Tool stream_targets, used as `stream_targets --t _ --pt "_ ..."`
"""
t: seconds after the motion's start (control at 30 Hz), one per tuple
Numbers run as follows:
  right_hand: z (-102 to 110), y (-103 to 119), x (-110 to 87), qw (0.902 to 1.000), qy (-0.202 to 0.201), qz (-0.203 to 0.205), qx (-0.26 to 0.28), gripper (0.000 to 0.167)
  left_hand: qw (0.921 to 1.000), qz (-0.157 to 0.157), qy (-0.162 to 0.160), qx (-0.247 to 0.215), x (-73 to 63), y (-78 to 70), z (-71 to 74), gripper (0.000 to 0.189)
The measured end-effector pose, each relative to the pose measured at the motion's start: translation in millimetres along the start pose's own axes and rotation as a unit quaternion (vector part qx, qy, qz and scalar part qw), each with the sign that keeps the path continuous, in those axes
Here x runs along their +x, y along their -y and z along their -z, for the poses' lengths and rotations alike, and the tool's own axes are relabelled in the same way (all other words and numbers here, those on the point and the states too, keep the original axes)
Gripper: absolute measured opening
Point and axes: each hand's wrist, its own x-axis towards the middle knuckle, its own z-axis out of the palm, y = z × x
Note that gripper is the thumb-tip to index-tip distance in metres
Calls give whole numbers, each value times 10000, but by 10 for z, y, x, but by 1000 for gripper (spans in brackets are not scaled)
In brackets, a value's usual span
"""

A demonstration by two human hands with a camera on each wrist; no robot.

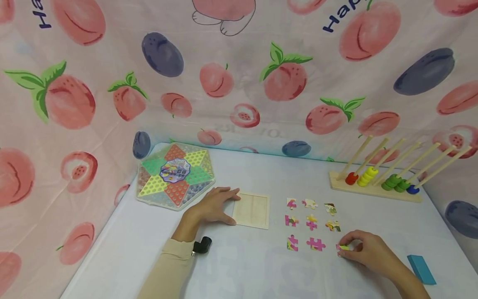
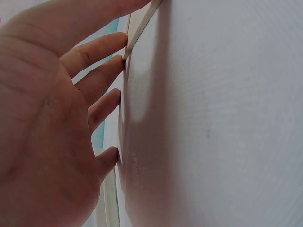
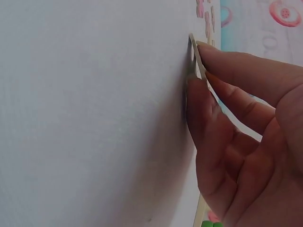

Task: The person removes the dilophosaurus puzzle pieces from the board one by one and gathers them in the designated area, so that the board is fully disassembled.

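Observation:
A square wooden puzzle tray point(image 1: 252, 211) lies flat on the white table, its inside bare. My left hand point(image 1: 216, 205) rests at the tray's left side, fingers spread, with thumb and a fingertip touching its edge. In the left wrist view the left hand's fingers point(image 2: 102, 106) touch the tray edge and the tabletop. To the tray's right, several pink and yellow jigsaw pieces lie apart in rows, among them a pink piece point(image 1: 316, 244). My right hand point(image 1: 367, 249) pinches a puzzle piece point(image 1: 342, 248) at the right end of the nearest row; the right wrist view shows this piece point(image 3: 198, 56) tilted off the table.
A star-patterned Chinese checkers board point(image 1: 175, 176) lies at the back left. At the back right stands a wooden peg rack point(image 1: 377, 192) with coloured beads. A blue block point(image 1: 421, 270) is right of my right hand. A fruit-print cloth point(image 1: 239, 83) hangs behind.

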Motion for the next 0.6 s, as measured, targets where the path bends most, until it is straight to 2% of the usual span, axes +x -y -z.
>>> stream_targets --t 0.3,0.6 --pt "3 18 0 10000 56 -54 -37 35 10000 11 -35 21 0 16 -23 78" --pt "31 79 0 9997 21 246 -56 34 9999 -94 -48 57 -8 2 -13 76"
